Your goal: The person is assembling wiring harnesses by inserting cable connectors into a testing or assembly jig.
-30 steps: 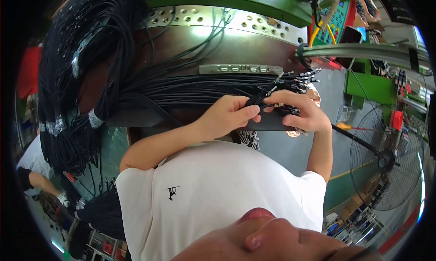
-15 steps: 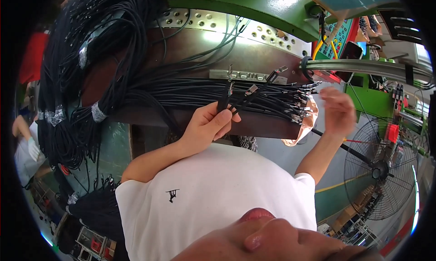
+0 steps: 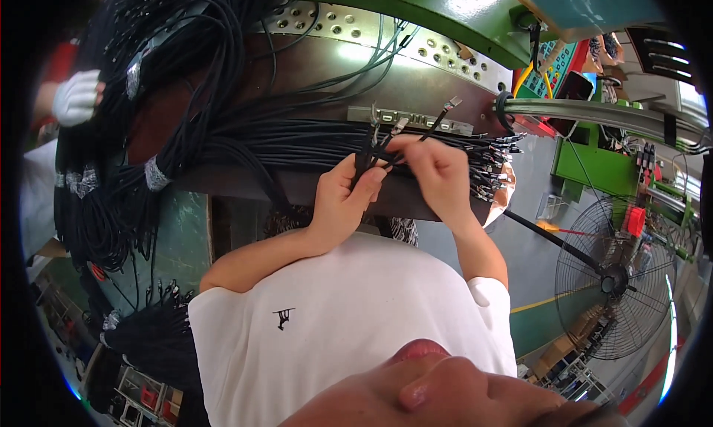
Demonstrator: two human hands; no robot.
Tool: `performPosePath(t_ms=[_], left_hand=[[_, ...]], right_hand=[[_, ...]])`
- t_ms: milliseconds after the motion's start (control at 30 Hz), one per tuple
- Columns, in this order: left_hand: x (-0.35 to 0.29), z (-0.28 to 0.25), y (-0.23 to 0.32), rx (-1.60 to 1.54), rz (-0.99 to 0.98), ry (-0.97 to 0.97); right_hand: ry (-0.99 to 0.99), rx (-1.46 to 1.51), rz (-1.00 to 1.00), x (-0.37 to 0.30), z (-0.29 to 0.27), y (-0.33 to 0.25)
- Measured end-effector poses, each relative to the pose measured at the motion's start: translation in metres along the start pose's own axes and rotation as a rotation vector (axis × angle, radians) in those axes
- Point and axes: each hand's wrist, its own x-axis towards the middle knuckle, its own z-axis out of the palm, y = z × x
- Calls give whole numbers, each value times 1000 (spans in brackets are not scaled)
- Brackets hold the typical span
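My left hand (image 3: 343,203) is closed around a few black cables (image 3: 365,158), whose silvery metal plug ends point upward above my fingers. My right hand (image 3: 440,176) is beside it, fingertips pinched on the same cables just below their plugs; one cable with a metal plug (image 3: 454,103) sticks up above this hand at a slant. Behind both hands a thick bundle of black cables (image 3: 297,141) lies across the brown bench, its plug ends fanned out at the right. Exactly which cable my right fingertips grip is partly hidden.
Large coils of black cable (image 3: 111,219) hang at the left, tied with clear wrap (image 3: 157,174). A co-worker's white-gloved hand (image 3: 76,98) is beside them. A slotted metal strip (image 3: 423,120) lies on the bench under a green machine (image 3: 416,10). A fan (image 3: 613,281) stands at right.
My right hand has come in from the far right to the cables at my left hand, its fingers closing there. A co-worker's gloved hand has moved up beside the hanging coils.
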Motion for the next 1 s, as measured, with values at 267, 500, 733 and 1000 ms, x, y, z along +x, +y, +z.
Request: performPosePath(t_ms=[267,500,733,1000], left_hand=[[0,-1,14,-20,-224,-103],[9,-27,43,-206,-233,-187],[14,-23,39,-354,-351,-228],[17,-24,34,-303,-357,-228]], right_hand=[[371,-1007,-670,45,-24,11],[181,-536,-492,51,6,17],[204,-373,-462,48,11,30],[179,-407,-295,55,7,21]])
